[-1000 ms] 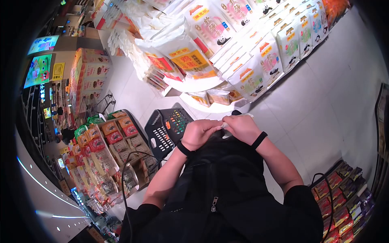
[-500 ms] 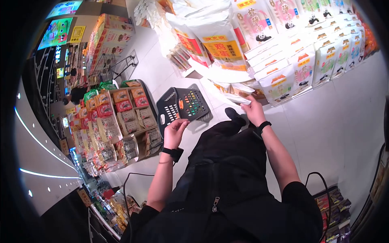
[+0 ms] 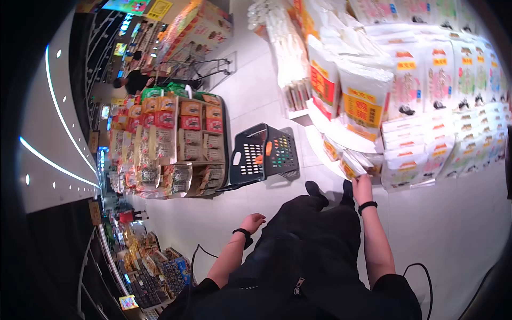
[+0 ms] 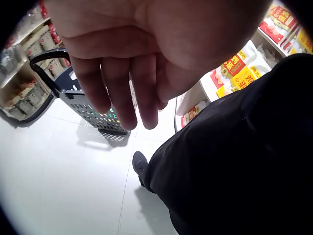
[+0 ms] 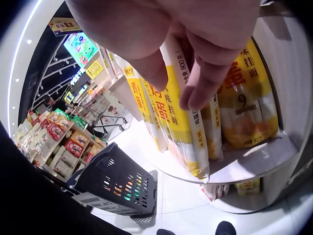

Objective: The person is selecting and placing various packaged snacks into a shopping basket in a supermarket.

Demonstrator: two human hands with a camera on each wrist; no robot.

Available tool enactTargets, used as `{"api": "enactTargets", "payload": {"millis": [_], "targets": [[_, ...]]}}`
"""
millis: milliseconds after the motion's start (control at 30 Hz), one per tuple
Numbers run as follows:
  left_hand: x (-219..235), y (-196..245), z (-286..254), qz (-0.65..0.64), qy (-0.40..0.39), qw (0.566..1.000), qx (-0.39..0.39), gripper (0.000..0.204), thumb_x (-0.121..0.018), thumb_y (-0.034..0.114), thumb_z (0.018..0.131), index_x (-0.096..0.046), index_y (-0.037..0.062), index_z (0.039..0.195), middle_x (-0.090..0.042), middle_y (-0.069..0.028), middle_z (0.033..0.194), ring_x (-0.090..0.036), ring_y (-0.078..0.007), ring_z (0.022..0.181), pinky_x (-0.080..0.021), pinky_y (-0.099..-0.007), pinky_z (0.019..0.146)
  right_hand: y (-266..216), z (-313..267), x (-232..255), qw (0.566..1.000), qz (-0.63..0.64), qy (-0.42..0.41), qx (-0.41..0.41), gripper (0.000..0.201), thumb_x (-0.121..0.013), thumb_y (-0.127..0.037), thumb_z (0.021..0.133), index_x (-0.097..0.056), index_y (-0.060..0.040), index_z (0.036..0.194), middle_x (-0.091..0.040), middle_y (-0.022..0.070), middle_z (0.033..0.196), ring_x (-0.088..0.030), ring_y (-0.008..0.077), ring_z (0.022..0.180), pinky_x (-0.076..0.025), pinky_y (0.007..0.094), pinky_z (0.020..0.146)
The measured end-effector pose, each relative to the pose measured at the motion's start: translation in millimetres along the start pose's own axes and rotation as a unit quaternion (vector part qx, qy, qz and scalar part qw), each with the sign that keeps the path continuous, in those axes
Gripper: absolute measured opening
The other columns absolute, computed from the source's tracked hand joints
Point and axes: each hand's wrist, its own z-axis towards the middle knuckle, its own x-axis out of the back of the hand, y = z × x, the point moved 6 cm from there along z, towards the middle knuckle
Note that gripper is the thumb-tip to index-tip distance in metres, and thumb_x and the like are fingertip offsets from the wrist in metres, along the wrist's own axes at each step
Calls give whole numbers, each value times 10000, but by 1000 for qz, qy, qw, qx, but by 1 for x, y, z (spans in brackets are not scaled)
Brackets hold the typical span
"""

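Observation:
My right hand (image 3: 362, 189) reaches down to the lower curved shelf of the noodle display. In the right wrist view, its thumb and fingers (image 5: 203, 83) straddle the top of a yellow-and-white pack of dried egg noodles (image 5: 178, 117), pinching it. The pack stands upright among similar packs; a wider egg noodle pack (image 5: 247, 105) is just to its right. My left hand (image 3: 252, 222) hangs beside my leg with relaxed fingers (image 4: 122, 98) and holds nothing. Beyond it in the left wrist view, a dark grey shopping basket (image 4: 93, 108) stands on the floor.
White and yellow noodle bags (image 3: 365, 101) rise above the lower shelf (image 5: 254, 169). Left of the basket is a tiered rack of snack packets (image 3: 181, 133). Behind it are a person in dark clothes (image 3: 136, 81) and a trolley (image 3: 213, 72). My shoes (image 3: 316, 193) are near the display base.
My hands were together at my waist, then parted. The right hand has moved forward to the shelf pack; the left has dropped back to my side. The view has swung left.

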Motion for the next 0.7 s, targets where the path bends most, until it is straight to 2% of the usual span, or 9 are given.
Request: {"api": "enactTargets", "payload": {"millis": [100, 167, 233, 300, 433, 500, 567, 633, 700], "targets": [[-5, -6, -11, -27, -3, 999, 26, 311, -631, 159, 1048, -747, 10, 1295, -809, -147, 1209, -768, -243, 1151, -584, -387, 1033, 3, -2, -1, 1000, -1, 4, 30, 316, -760, -84, 961, -617, 100, 1175, -725, 322, 1185, -678, 500, 1162, -541, 552, 1006], [-6, -14, -11, 6, 0, 1000, 10, 323, -654, 208, 1038, -757, 29, 1286, -806, -152, 1208, -757, -288, 1168, -570, -411, 1052, 12, 2, -10, 999, 36, 14, 8, 378, -784, -104, 970, -567, 110, 1194, -756, 311, 1082, -744, 475, 995, -590, 511, 879], [-8, -24, -7, 7, 7, 1000, 0, 332, -664, 238, 1035, -761, 45, 1286, -799, -157, 1219, -745, -319, 1179, -561, -430, 1061, 19, 8, -17, 999, 31, 27, 2, 374, -779, -93, 980, -548, 112, 1191, -773, 289, 1054, -769, 453, 926, -602, 484, 839], [-7, -27, -4, 12, 12, 1000, -9, 335, -671, 256, 1031, -765, 56, 1283, -794, -161, 1228, -735, -339, 1188, -556, -444, 1066, 25, 10, -22, 994, 95, 39, -31, 338, -785, -59, 972, -558, 88, 1173, -779, 221, 976, -792, 342, 902, -612, 432, 827], [10, -13, -3, 31, 15, 999, -7, 324, -669, 250, 1028, -766, 58, 1271, -786, -169, 1249, -722, -352, 1210, -552, -455, 1072, 32, 4, -32, 982, 178, 43, -40, 422, -726, -21, 998, -501, 82, 1340, -755, 198, 1092, -770, 268, 994, -611, 386, 931], [10, -19, 8, 32, 15, 999, -15, 320, -666, 244, 1029, -765, 56, 1268, -787, -171, 1248, -724, -351, 1210, -553, -454, 1071, 40, -1, -39, 976, 210, 39, -48, 556, -709, -11, 995, -416, 64, 1462, -728, 244, 1230, -758, 276, 1100, -603, 380, 987], [17, -13, 18, 59, 33, 996, -51, 317, -657, 241, 1034, -764, 57, 1268, -796, -169, 1226, -740, -349, 1183, -563, -455, 1058, 46, -6, -43, 977, 204, 42, -53, 571, -729, -37, 987, -411, 54, 1452, -741, 251, 1220, -763, 284, 1089, -606, 378, 982], [24, -5, 30, 20, 26, 997, -65, 295, -660, 201, 1034, -763, 52, 1266, -806, -183, 1171, -762, -356, 1123, -586, -444, 1018, 45, -14, -36, 985, 141, 45, -92, 522, -754, -82, 981, -450, 25, 1391, -775, 239, 1114, -780, 278, 1002, -618, 391, 901], [31, 14, 48, 33, 13, 995, -91, 284, -657, 191, 1071, -741, 24, 1286, -808, -154, 1166, -768, -292, 1120, -587, -413, 1009, 42, -24, -29, 988, 103, -30, -114, 376, -766, -104, 1001, -519, 17, 1258, -759, 173, 981, -766, 237, 874, -628, 362, 808]]}}
